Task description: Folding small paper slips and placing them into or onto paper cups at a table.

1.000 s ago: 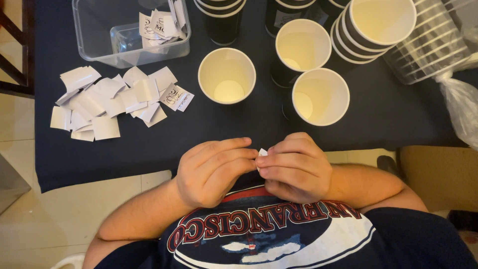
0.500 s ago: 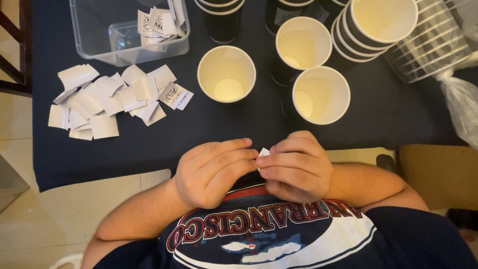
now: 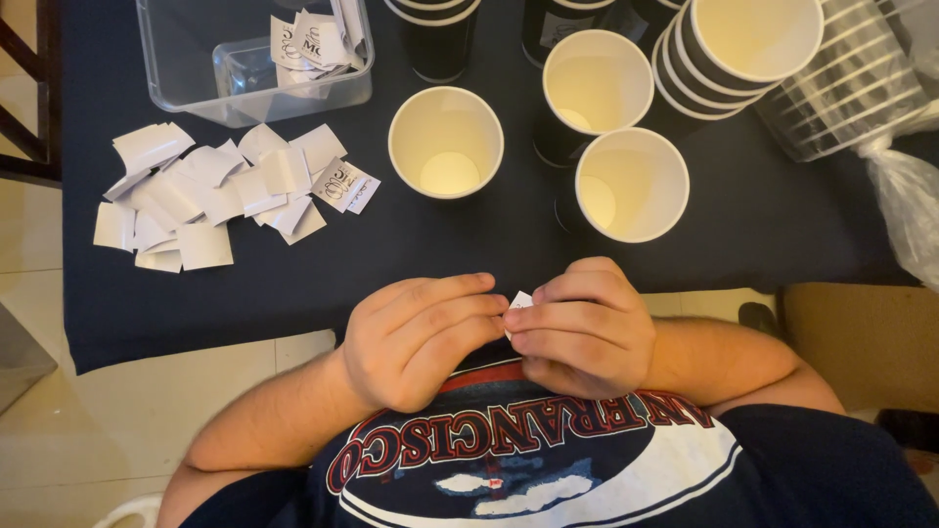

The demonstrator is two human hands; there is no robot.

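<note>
My left hand (image 3: 416, 337) and my right hand (image 3: 584, 328) meet fingertip to fingertip just below the near edge of the dark table (image 3: 293, 284), close to my chest. Between them they pinch a small white paper piece (image 3: 518, 300); only a corner of it shows. Beyond the hands stand three open paper cups, dark outside and cream inside: one at centre (image 3: 446, 142), one behind it to the right (image 3: 598, 81), one nearest my right hand (image 3: 632, 184).
A loose pile of small white paper slips (image 3: 210, 191) lies at the left. A clear plastic tub (image 3: 254, 59) with more slips stands at the back left. Stacked cups (image 3: 748, 44) and a sleeve of clear cups (image 3: 861, 83) fill the back right.
Both hands stay together on the small paper piece; the fingers shift only slightly. Nothing else has moved.
</note>
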